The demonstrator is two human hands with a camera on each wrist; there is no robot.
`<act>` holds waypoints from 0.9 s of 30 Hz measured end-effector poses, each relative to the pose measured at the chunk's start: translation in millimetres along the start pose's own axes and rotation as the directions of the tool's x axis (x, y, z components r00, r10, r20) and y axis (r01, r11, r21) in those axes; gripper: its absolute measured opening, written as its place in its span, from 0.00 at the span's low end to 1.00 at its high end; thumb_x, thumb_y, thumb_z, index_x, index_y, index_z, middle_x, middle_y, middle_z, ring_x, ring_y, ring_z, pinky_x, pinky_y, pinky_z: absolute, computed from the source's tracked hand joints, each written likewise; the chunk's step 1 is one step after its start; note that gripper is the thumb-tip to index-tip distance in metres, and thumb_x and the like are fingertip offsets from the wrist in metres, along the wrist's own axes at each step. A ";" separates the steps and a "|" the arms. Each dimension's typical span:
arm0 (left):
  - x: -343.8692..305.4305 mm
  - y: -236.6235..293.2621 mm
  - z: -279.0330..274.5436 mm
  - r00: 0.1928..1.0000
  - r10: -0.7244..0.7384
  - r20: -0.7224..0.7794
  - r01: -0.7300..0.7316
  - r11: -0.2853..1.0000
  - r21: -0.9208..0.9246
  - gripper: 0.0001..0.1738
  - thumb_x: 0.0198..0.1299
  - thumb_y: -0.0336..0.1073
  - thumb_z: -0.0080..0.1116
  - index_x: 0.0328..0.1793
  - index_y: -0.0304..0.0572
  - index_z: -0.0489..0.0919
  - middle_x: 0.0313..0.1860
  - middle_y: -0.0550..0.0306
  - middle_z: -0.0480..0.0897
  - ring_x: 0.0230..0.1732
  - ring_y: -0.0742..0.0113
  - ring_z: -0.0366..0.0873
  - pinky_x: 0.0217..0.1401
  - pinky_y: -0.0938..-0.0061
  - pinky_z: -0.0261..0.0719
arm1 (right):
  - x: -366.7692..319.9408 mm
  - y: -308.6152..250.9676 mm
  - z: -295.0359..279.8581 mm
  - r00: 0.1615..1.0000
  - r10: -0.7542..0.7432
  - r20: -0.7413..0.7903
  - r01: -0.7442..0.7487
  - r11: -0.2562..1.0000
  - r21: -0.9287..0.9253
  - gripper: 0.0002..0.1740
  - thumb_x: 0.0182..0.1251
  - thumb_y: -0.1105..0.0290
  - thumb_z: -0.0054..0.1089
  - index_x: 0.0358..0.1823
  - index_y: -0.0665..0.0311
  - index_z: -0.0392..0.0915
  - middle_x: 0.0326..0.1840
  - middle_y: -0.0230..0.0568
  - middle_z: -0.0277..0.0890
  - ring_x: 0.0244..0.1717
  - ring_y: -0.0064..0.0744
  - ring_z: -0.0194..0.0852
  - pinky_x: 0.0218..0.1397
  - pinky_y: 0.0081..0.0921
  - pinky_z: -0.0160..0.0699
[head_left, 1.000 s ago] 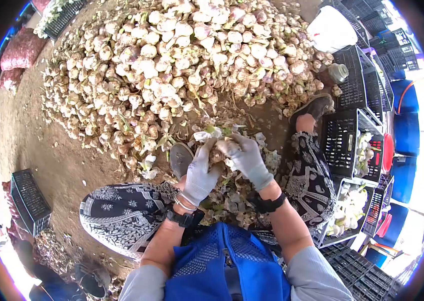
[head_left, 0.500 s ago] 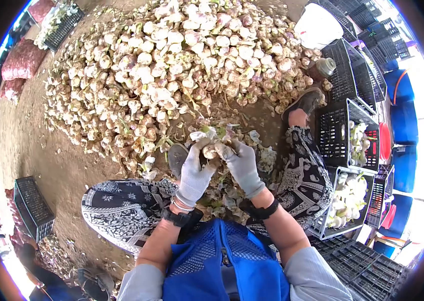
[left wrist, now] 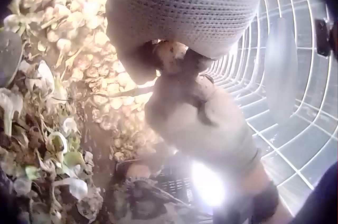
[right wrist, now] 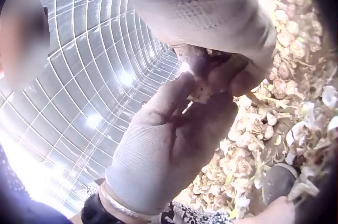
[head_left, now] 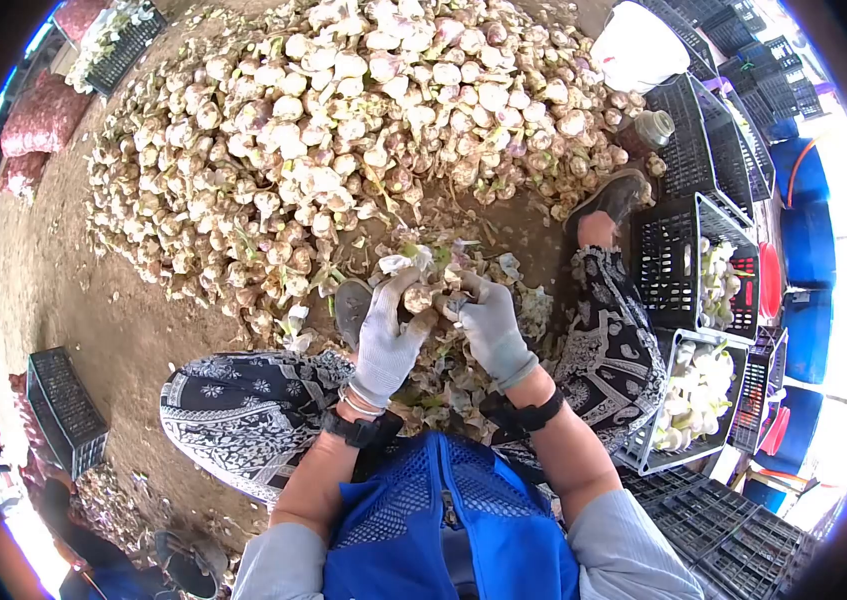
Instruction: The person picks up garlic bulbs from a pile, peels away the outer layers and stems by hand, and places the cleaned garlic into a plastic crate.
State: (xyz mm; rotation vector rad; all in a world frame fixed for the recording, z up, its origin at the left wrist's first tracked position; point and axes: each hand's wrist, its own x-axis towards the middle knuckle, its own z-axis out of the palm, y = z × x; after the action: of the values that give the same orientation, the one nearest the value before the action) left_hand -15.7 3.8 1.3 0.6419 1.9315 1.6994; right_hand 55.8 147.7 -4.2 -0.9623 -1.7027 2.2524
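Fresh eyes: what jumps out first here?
The big garlic heap, sprawling across the upper middle of the head view. Next, just below it, the gloved left hand gripping a bulb, the gloved right hand close beside it. Then, to the right, whiter garlic in a crate.

Floor (head_left: 68,250) passable left; bulb pile (head_left: 343,130) blocks ahead.

Gloved left hand (right wrist: 166,145) holding a garlic bulb (right wrist: 200,94), gloved right hand (right wrist: 211,20) curled against it, garlic pile (right wrist: 289,65) beyond, dark shoe (right wrist: 279,183) beside whitish peelings (right wrist: 330,100).
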 end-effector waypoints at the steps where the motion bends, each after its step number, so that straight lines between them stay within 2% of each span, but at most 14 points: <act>1: -0.4 2.2 -1.5 1.000 0.024 -0.008 -0.024 0.999 0.028 0.25 0.66 0.26 0.58 0.68 0.31 0.70 0.57 0.49 0.78 0.59 0.60 0.76 0.66 0.72 0.71 | 1.3 4.0 -4.9 1.000 0.004 0.004 -0.004 1.000 0.001 0.15 0.64 0.82 0.61 0.53 0.71 0.82 0.41 0.30 0.83 0.39 0.12 0.70 0.40 0.18 0.73; 2: -1.7 1.4 -2.2 1.000 0.019 -0.011 -0.019 0.999 0.030 0.25 0.66 0.26 0.58 0.68 0.31 0.70 0.57 0.49 0.78 0.59 0.60 0.76 0.66 0.72 0.71 | 0.8 -1.0 -10.0 0.997 -0.016 0.071 0.026 0.990 -0.138 0.15 0.63 0.82 0.60 0.52 0.71 0.82 0.41 0.32 0.84 0.40 0.12 0.71 0.42 0.18 0.73; 3: -3.1 0.5 -2.4 0.993 -0.121 0.001 0.117 0.961 -0.249 0.23 0.68 0.32 0.57 0.68 0.32 0.71 0.52 0.51 0.79 0.51 0.63 0.77 0.59 0.73 0.74 | -0.8 -11.7 -10.1 0.990 -0.028 0.137 0.064 0.961 -0.270 0.16 0.63 0.82 0.58 0.52 0.71 0.83 0.41 0.33 0.85 0.41 0.12 0.72 0.43 0.18 0.74; 5: -5.2 -1.5 -2.3 0.925 -0.354 0.137 0.341 0.615 -0.711 0.24 0.74 0.45 0.53 0.66 0.33 0.73 0.41 0.56 0.82 0.37 0.67 0.80 0.43 0.74 0.79 | -3.4 -19.9 -11.6 0.985 -0.073 0.158 0.127 0.922 -0.365 0.17 0.60 0.84 0.54 0.50 0.73 0.83 0.44 0.38 0.86 0.42 0.13 0.75 0.48 0.18 0.75; 6: -4.4 -7.4 -2.5 0.918 -0.368 0.150 0.374 0.671 -0.641 0.27 0.76 0.54 0.47 0.63 0.36 0.75 0.35 0.59 0.81 0.28 0.72 0.76 0.32 0.76 0.76 | -1.1 -14.4 -15.9 0.946 -0.249 0.209 0.319 0.840 -0.439 0.16 0.61 0.82 0.55 0.50 0.73 0.82 0.46 0.41 0.86 0.43 0.16 0.78 0.50 0.20 0.76; 7: -4.0 -10.1 -4.1 0.917 -0.371 0.148 0.375 0.669 -0.641 0.27 0.76 0.54 0.47 0.63 0.36 0.75 0.35 0.59 0.81 0.28 0.72 0.76 0.32 0.76 0.76 | 0.0 -10.9 -18.2 0.870 -0.409 0.275 0.493 0.715 -0.496 0.15 0.63 0.81 0.57 0.51 0.74 0.82 0.48 0.44 0.86 0.44 0.19 0.80 0.52 0.22 0.77; 9: -2.6 -12.7 -5.9 0.858 -0.376 0.351 0.508 0.508 -0.696 0.27 0.76 0.55 0.46 0.60 0.37 0.77 0.35 0.59 0.81 0.28 0.72 0.77 0.32 0.77 0.76 | -10.1 -24.8 -9.7 0.885 -0.389 0.254 0.465 0.731 -0.499 0.17 0.59 0.81 0.66 0.50 0.75 0.81 0.47 0.48 0.84 0.51 0.29 0.79 0.59 0.25 0.74; 11: -3.1 -12.6 0.3 0.855 -0.412 0.315 0.505 0.526 -0.684 0.28 0.76 0.58 0.45 0.56 0.38 0.78 0.35 0.59 0.81 0.27 0.73 0.76 0.30 0.77 0.74 | -13.8 -27.9 -3.9 0.981 -0.135 0.137 0.158 0.971 -0.180 0.22 0.52 0.86 0.57 0.52 0.75 0.80 0.48 0.49 0.84 0.53 0.31 0.81 0.59 0.25 0.74; 13: -4.4 -2.8 5.9 0.868 -0.487 0.102 0.452 0.687 -0.569 0.30 0.76 0.61 0.43 0.52 0.39 0.80 0.32 0.59 0.81 0.26 0.73 0.75 0.28 0.76 0.72 | -9.4 1.9 -7.7 0.986 -0.126 0.109 0.149 0.957 -0.250 0.24 0.50 0.87 0.54 0.52 0.75 0.80 0.49 0.49 0.84 0.54 0.31 0.80 0.59 0.25 0.75; 15: -5.4 -5.8 3.6 0.858 -0.492 0.144 0.482 0.678 -0.554 0.28 0.76 0.59 0.43 0.51 0.41 0.79 0.31 0.59 0.80 0.25 0.73 0.74 0.27 0.77 0.70 | -11.4 2.5 -7.3 0.990 -0.123 0.073 0.140 0.938 -0.317 0.25 0.47 0.87 0.52 0.52 0.75 0.80 0.49 0.49 0.84 0.54 0.31 0.80 0.58 0.26 0.75; 17: -5.5 -6.8 -2.4 0.839 -0.499 0.218 0.532 0.664 -0.526 0.24 0.76 0.57 0.42 0.50 0.45 0.79 0.30 0.60 0.80 0.23 0.74 0.71 0.24 0.78 0.67 | -16.6 -4.2 -9.4 0.938 -0.307 0.161 0.347 0.836 -0.425 0.23 0.48 0.88 0.55 0.49 0.74 0.81 0.46 0.47 0.83 0.51 0.33 0.81 0.54 0.25 0.75; 19: -6.7 -1.9 -7.0 0.826 -0.495 0.270 0.560 0.656 -0.507 0.24 0.75 0.57 0.42 0.50 0.46 0.79 0.29 0.59 0.79 0.21 0.74 0.69 0.22 0.79 0.64 | -8.4 -7.4 -19.0 0.890 -0.375 0.261 0.457 0.719 -0.524 0.25 0.47 0.85 0.57 0.51 0.67 0.81 0.45 0.47 0.82 0.47 0.47 0.82 0.54 0.33 0.78; 22: -7.6 5.9 -14.0 0.763 -0.478 0.435 0.646 0.557 -0.522 0.25 0.74 0.59 0.43 0.49 0.46 0.78 0.28 0.59 0.79 0.18 0.76 0.65 0.19 0.81 0.59 | -4.6 -28.1 -18.3 0.679 -0.527 0.512 0.707 0.281 -0.649 0.18 0.41 0.79 0.58 0.39 0.58 0.81 0.37 0.37 0.75 0.43 0.46 0.72 0.43 0.42 0.71; 27: -13.2 2.2 -3.0 0.560 -0.548 0.621 0.828 0.385 -0.407 0.24 0.74 0.55 0.46 0.49 0.42 0.80 0.29 0.54 0.84 0.17 0.72 0.69 0.18 0.78 0.60 | -4.9 -26.3 -25.6 0.612 -0.576 0.542 0.739 0.171 -0.652 0.21 0.43 0.81 0.58 0.43 0.58 0.82 0.40 0.38 0.77 0.44 0.47 0.75 0.45 0.40 0.75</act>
State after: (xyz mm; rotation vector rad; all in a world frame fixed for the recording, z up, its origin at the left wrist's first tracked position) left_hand -7.3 -6.7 4.5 -0.1670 0.9024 1.3547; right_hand 67.9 174.9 17.9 0.0783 -2.6434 0.8300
